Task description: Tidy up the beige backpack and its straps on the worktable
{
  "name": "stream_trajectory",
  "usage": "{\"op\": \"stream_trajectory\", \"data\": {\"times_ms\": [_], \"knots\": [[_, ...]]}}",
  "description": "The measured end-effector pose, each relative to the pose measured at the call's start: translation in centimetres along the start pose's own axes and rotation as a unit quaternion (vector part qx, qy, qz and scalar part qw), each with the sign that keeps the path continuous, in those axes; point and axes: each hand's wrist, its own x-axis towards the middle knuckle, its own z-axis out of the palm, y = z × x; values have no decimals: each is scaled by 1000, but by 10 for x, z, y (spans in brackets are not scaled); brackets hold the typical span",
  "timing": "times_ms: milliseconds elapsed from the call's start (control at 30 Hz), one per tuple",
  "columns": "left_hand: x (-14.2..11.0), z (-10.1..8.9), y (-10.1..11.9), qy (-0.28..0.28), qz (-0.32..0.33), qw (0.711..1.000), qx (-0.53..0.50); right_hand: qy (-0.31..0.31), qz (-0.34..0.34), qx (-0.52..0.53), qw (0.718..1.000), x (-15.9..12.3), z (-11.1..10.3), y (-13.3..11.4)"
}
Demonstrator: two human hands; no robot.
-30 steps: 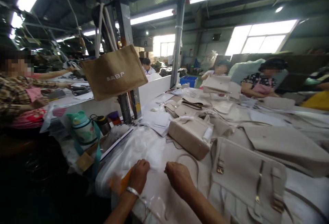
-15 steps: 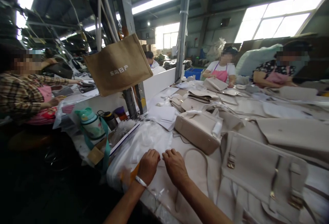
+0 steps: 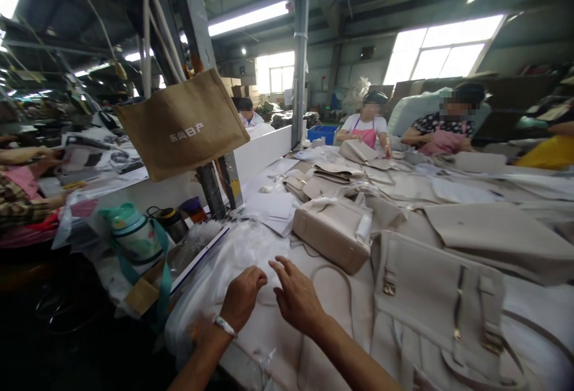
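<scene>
My left hand (image 3: 242, 296), with a bracelet at the wrist, is closed with its knuckles up on a heap of clear plastic bags (image 3: 251, 246); what its fingers grip is hidden. Just to its right, my right hand (image 3: 296, 296) hovers over the same plastic with the fingers stretched forward and apart, holding nothing. A thin beige strap loop (image 3: 334, 271) lies by the right hand. A small beige handbag (image 3: 334, 232) stands just beyond it. A larger flat beige bag with gold buckles (image 3: 442, 295) lies to the right.
A brown jute tote (image 3: 182, 125) hangs from a pillar at the left. A green bottle (image 3: 134, 232) and a dark cup (image 3: 173, 220) stand on a lower shelf. More beige bags and panels (image 3: 493, 232) cover the table. Co-workers sit at the far side (image 3: 365, 128) and the left (image 3: 22, 194).
My right hand has lifted and spread its fingers; half a second ago both hands were closed side by side on the plastic. The camera has swung slightly right.
</scene>
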Motion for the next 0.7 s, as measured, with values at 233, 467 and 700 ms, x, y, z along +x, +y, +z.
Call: {"op": "stream_trajectory", "data": {"times_ms": [233,467,700], "knots": [[-7,3,15,11,6,998,-55,-18,77,-101,992,9,20,-4],[-51,69,-11,5,-53,993,-103,-3,102,-52,993,-38,21,-10],[-73,30,27,-85,40,995,-47,-174,83,12,981,-111,34,-53]]}}
